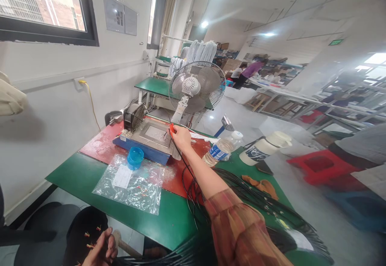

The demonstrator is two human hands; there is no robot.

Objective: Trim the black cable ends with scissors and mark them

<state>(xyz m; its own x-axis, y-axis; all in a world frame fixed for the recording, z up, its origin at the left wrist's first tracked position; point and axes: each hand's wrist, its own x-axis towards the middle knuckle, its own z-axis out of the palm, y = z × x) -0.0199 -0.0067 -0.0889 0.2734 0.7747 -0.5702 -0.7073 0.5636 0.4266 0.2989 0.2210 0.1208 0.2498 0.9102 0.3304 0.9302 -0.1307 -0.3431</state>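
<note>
A thin black cable with a bright red end [171, 130] is pinched in the fingers of the right hand [181, 138], the red part showing at the fingertips. The grip is at the right edge of a blue, box-shaped device with a grey metal top [141, 147]; whether the cable touches it, I cannot tell. Below the grip, the cable runs down toward a loose bundle of black cables [238, 189]. Left of the grip, a round, translucent blue plastic container [135, 158] sits on a clear plastic bag [104, 183]. Right of it are a clear bottle with a blue label [221, 149] and a cream-coloured jug [265, 148]; beyond it stands a grey-bladed fan [197, 87]. Far below and to the left, the left hand [104, 250] has curled fingers near small red-and-yellow pieces [90, 246]; whether it holds anything, I cannot tell.
</note>
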